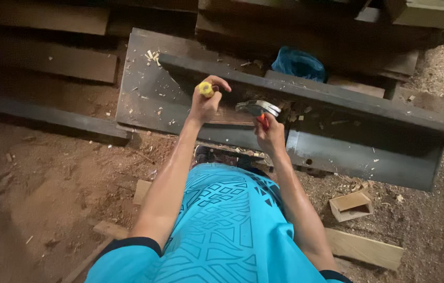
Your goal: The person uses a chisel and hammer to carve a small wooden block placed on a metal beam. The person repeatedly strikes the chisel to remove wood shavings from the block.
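My left hand [206, 100] is closed round a tool with a yellow handle [205, 89], held upright over a brown wooden piece [232, 116] that lies in a dark grey work surface [148, 99]. My right hand [270, 135] grips the red handle of a claw hammer, whose metal head [257, 108] hovers just right of the yellow-handled tool. The tool's blade is hidden behind my left hand. Wood chips lie scattered around both hands.
A long dark beam [337, 97] runs diagonally behind my hands. A blue bag [299, 63] sits beyond it. Small wooden offcuts [351, 205] and a plank [364, 248] lie on the sawdust floor to the right. Stacked timber fills the back.
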